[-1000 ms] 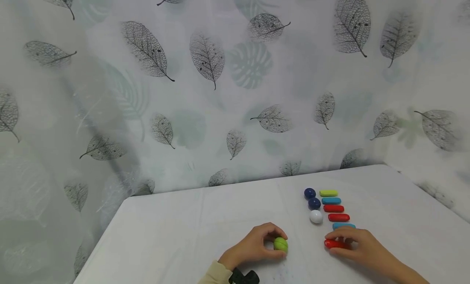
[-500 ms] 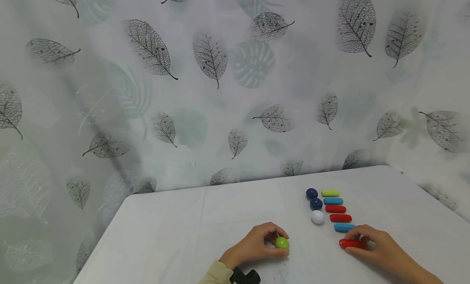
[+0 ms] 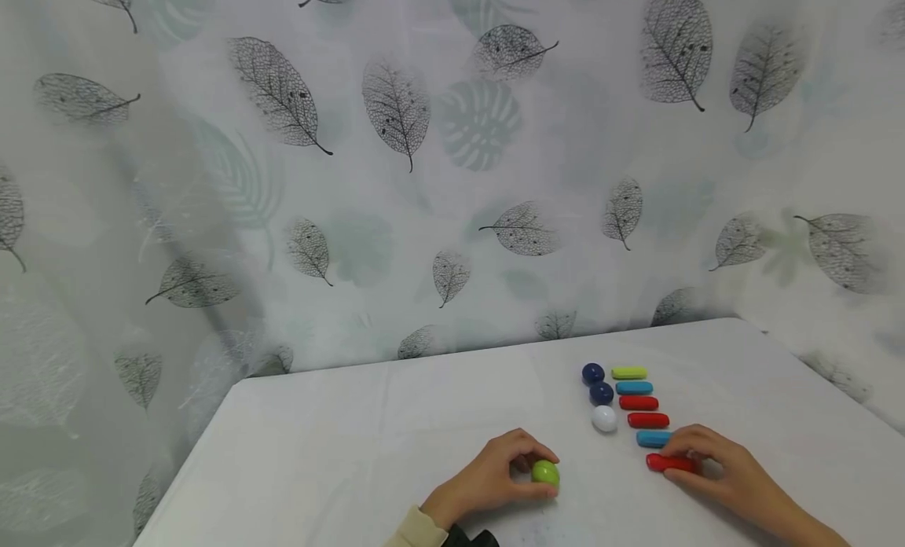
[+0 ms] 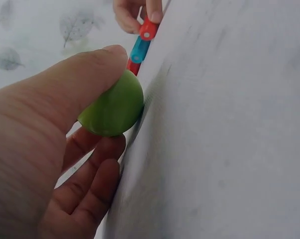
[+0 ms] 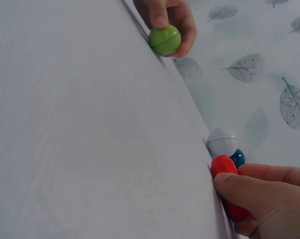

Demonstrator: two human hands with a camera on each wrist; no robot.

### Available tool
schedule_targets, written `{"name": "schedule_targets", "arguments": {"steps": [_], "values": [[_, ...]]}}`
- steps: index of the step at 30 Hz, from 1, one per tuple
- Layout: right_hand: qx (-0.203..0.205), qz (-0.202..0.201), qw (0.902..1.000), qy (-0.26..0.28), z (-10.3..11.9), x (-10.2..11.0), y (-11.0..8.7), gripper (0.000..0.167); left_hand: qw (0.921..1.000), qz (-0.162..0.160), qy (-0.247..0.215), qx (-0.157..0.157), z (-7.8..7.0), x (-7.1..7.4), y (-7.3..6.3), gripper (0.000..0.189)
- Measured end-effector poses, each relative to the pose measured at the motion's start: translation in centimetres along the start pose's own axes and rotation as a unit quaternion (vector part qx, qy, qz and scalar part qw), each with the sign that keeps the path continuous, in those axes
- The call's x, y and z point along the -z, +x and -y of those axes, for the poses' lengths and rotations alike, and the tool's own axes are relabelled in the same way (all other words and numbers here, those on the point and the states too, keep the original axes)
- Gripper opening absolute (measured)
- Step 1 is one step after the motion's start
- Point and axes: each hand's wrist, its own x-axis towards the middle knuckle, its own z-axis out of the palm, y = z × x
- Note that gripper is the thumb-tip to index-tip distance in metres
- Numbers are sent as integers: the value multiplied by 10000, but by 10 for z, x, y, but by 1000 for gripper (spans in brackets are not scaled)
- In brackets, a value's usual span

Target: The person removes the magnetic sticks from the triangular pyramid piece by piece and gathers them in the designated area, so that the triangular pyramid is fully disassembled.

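Between thumb and fingers, my left hand [image 3: 495, 472] pinches a shiny green ball [image 3: 546, 474] low at the white table. The left wrist view shows the thumb over the ball [image 4: 115, 107] and fingertips under it. To the right, my right hand [image 3: 731, 472] pinches a red rounded stick [image 3: 659, 462] lying sideways, its far end covered by the fingers. Just beyond it is a blue stick [image 3: 652, 439], partly hidden by that hand. In the right wrist view, the thumb presses along the side of the red stick [image 5: 223, 165].
Behind the right hand, a column holds red sticks [image 3: 648, 420], another blue stick [image 3: 634, 388] and a yellow-green stick [image 3: 629, 372]. Left of it stand a white ball [image 3: 604, 419] and two dark blue balls [image 3: 602, 394]. A leaf-patterned curtain [image 3: 452, 185] hangs behind the table [image 3: 318, 445].
My right hand has slid the red stick rightward and slightly away, to just below the blue stick. The left hand stays in place; the seam on its green ball has turned out of sight in the head view.
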Motion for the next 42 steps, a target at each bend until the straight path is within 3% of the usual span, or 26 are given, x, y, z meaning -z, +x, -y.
{"name": "schedule_targets", "arguments": {"steps": [7,15,25,33,37,42], "values": [[-331,16,9994,-75,-2,-1,-2,40,9994,138,-122,295,-6,-4,6,32],[-254,105,9996,-6,-7,-1,-6,38,9967,407,-135,691,-10,-8,19,33],[87,-173,9998,-9,-6,-5,-5,44,9930,507,-74,1064,-18,-25,48,32],[-69,-48,10000,37,-6,-7,-8,40,9902,282,-68,1366,-24,-39,63,30],[8,-136,9999,-22,-7,-6,-8,43,9892,69,-112,1462,-26,-45,71,30],[-5,-99,9999,22,-10,-3,-8,42,9824,-302,-406,1799,-30,-52,82,28]]}}
